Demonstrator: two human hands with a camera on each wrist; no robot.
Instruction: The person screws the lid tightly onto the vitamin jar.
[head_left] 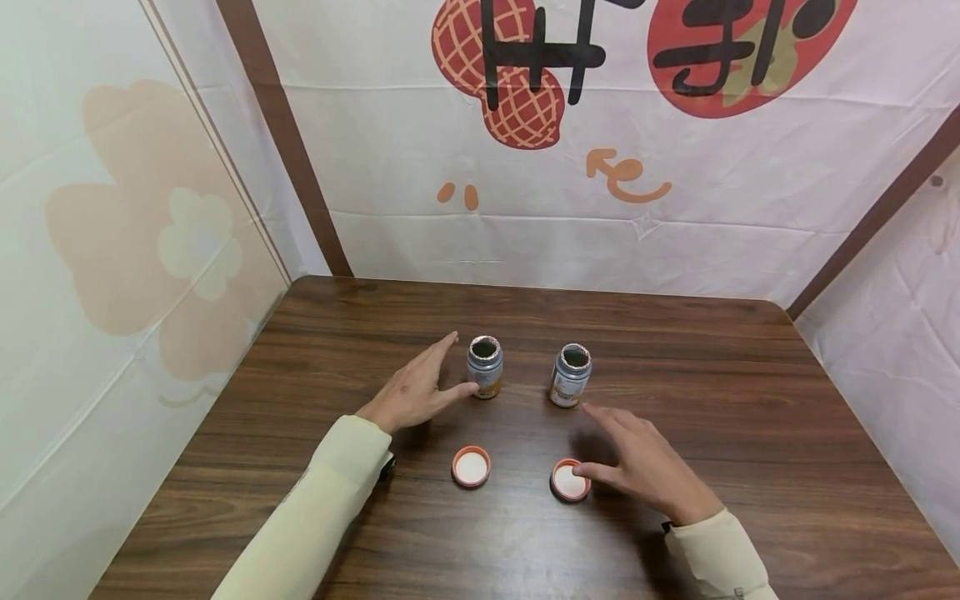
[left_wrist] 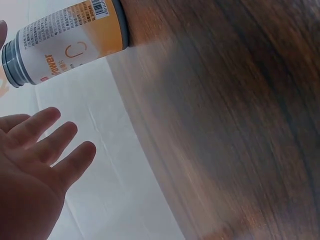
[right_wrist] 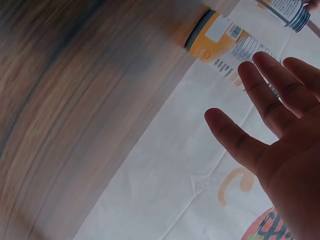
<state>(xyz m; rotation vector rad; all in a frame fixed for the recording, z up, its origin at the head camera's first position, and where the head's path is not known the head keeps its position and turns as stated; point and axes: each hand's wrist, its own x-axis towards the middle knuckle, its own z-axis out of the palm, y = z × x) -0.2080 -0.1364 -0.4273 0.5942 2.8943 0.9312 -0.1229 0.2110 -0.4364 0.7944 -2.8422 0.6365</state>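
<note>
Two small grey bottles with white-and-orange labels, a left bottle (head_left: 486, 368) and a right bottle (head_left: 571, 377), stand upright on the table with their mouths uncovered. Beside the left one is my left hand (head_left: 415, 390), fingers spread, its thumb tip overlapping the bottle in the head view. The left wrist view shows its fingers apart from the labelled bottle (left_wrist: 75, 40). My right hand (head_left: 641, 458) hovers with straight fingers just right of and nearer than the right bottle (right_wrist: 215, 40), holding nothing. Its thumb overlaps an upturned red-rimmed lid (head_left: 570, 483). A similar lid (head_left: 472, 467) lies in front of the left bottle.
The dark wood-grain table (head_left: 720, 383) runs back to a white printed cloth (head_left: 540, 242) hanging behind it. More cloth, with a pale flower print (head_left: 127, 200), closes off the left side, and another panel (head_left: 885, 275) hangs on the right.
</note>
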